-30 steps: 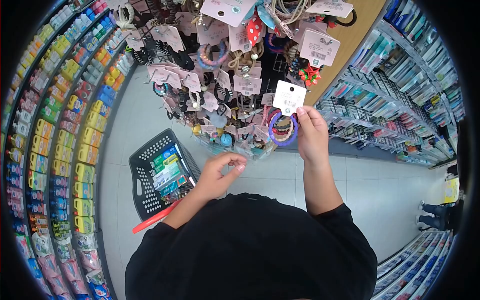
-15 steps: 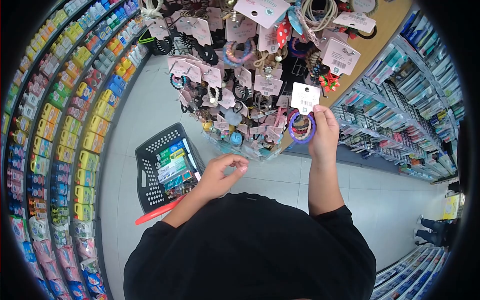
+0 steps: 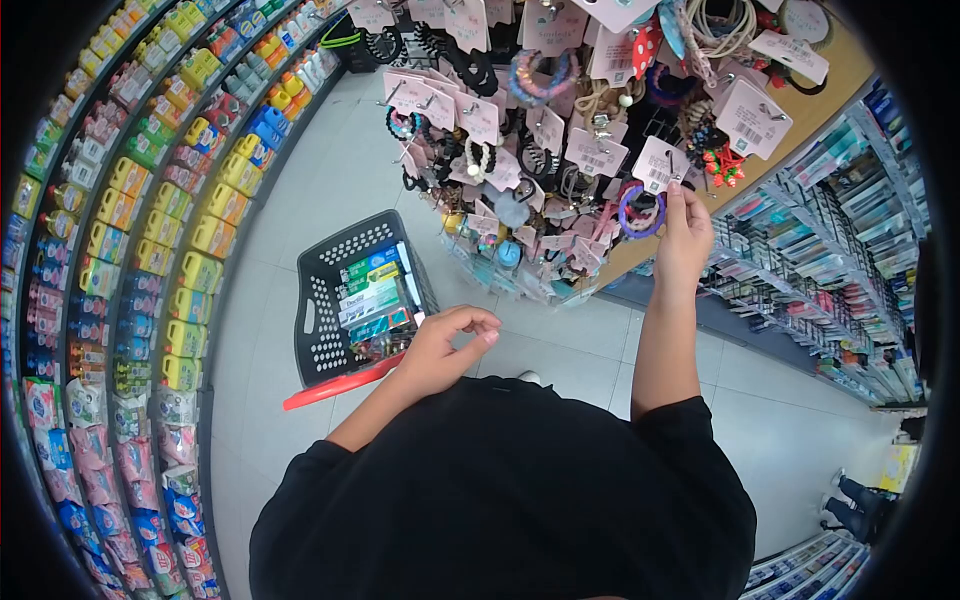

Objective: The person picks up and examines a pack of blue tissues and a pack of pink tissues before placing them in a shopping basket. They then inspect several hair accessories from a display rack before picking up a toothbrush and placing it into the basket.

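My right hand [image 3: 687,240] pinches the edge of a pale barcoded card [image 3: 660,165] of hair ties, up against the hook display. Purple and darker hair ties [image 3: 628,215] hang below that card. Other carded hair ties [image 3: 540,80] crowd the rack around it, some with beads, bows or red ornaments. My left hand [image 3: 455,345] is held in front of my chest, empty, its fingers loosely curled and the thumb apart. Beside it is a dark shopping basket [image 3: 318,265] holding several boxes; its red handle [image 3: 345,384] reaches my left forearm.
Curved shelves [image 3: 205,400] of bottles and packets line the left side. Racks of stationery-like packs [image 3: 830,230] stand at right, past a wooden panel [image 3: 800,115]. A person's legs [image 3: 855,505] show at far right on the tiled floor [image 3: 560,335].
My right hand has carried the card of hair ties up and away from me, to the display hooks. The view has shifted, and my left hand keeps its pose.
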`<state>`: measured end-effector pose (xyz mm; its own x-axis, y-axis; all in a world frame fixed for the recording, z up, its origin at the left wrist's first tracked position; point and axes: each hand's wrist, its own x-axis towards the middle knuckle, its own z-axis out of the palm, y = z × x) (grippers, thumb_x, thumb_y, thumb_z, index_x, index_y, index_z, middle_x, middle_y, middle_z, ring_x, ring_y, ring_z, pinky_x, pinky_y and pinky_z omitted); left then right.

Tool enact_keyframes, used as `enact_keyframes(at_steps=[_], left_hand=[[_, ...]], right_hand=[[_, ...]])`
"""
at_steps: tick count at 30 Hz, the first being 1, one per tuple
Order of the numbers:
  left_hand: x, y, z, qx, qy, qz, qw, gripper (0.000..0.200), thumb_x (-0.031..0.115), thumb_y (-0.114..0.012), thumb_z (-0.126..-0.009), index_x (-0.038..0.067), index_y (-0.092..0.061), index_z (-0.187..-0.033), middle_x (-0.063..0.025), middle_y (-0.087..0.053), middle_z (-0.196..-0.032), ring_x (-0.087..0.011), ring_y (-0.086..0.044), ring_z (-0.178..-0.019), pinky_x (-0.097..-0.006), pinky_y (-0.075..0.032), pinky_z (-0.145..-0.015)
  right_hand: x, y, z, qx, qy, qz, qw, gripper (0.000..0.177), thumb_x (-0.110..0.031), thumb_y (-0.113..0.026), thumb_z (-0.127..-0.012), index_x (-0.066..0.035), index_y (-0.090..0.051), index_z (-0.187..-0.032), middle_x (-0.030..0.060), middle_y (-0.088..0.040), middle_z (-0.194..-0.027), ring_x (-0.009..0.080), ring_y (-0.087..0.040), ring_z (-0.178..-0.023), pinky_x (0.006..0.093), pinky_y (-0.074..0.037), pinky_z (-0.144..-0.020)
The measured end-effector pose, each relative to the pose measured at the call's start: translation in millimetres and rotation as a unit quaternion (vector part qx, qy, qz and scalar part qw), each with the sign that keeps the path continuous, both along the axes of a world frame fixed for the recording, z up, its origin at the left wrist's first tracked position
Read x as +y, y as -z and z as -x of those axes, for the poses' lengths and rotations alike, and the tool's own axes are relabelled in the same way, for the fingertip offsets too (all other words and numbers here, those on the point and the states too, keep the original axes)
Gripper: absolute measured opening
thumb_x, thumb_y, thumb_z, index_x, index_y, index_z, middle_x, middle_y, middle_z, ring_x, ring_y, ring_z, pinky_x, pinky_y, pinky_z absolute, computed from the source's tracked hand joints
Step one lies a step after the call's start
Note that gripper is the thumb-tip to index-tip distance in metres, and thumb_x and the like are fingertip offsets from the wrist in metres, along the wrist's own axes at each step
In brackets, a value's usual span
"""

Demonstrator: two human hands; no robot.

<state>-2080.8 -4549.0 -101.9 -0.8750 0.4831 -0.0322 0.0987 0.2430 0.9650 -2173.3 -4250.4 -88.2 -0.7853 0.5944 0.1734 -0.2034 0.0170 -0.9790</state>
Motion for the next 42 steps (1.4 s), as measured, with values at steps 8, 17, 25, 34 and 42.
enact_keyframes(at_steps=[8,17,25,34,42], left_hand=[[-22,9,-5,-0.042,-0.020,0.025,0.999,0.019,0.015,-0.061,-0.085,0.002,-0.062,-0.099,-0.0093,-0.064,-0.089,-0.0176,-0.062,-0.083,-0.0290,-0.046,-0.077],[-53,12,4,-0.053,-0.011,0.012,0.998,0.020,0.013,-0.061,-0.085,0.000,-0.061,-0.101,-0.0077,-0.063,-0.092,-0.0152,-0.060,-0.085,-0.0270,-0.046,-0.076],[-78,22,6,-0.039,0.000,0.006,0.999,0.021,0.015,-0.063,-0.084,0.001,-0.062,-0.100,-0.0082,-0.064,-0.090,-0.0163,-0.063,-0.083,-0.0287,-0.047,-0.073],[-101,34,13,-0.040,-0.022,-0.001,0.999,0.020,0.014,-0.062,-0.085,0.001,-0.062,-0.099,-0.0083,-0.064,-0.086,-0.0165,-0.061,-0.080,-0.0278,-0.047,-0.072],[-95,32,25,-0.058,-0.011,-0.012,0.998,0.019,0.015,-0.062,-0.085,0.000,-0.062,-0.097,-0.0080,-0.064,-0.087,-0.0165,-0.061,-0.081,-0.0288,-0.047,-0.074]], right_hand=[[-23,41,-31,0.093,0.102,-0.274,0.952,0.011,-0.007,-0.065,-0.080,-0.002,-0.057,-0.085,0.0076,-0.057,-0.084,0.0176,-0.055,-0.079,0.0264,-0.043,-0.071],[-52,72,-74,0.047,-0.026,-0.394,0.918,0.013,-0.005,-0.065,-0.074,-0.002,-0.056,-0.083,0.0098,-0.056,-0.083,0.0258,-0.055,-0.081,0.0319,-0.043,-0.074],[-32,180,-65,-0.263,0.084,-0.287,0.917,0.024,-0.017,-0.068,-0.077,0.001,-0.061,-0.092,0.0110,-0.062,-0.089,0.0245,-0.060,-0.081,0.0330,-0.046,-0.070],[-6,178,-52,-0.361,-0.038,-0.188,0.913,0.024,-0.021,-0.056,-0.089,0.001,-0.062,-0.099,0.0037,-0.062,-0.085,0.0131,-0.053,-0.076,0.0266,-0.041,-0.070],[-4,156,-70,-0.324,-0.082,0.000,0.943,0.017,-0.018,-0.055,-0.091,-0.003,-0.062,-0.093,0.0009,-0.061,-0.079,0.0080,-0.052,-0.069,0.0227,-0.039,-0.063]])
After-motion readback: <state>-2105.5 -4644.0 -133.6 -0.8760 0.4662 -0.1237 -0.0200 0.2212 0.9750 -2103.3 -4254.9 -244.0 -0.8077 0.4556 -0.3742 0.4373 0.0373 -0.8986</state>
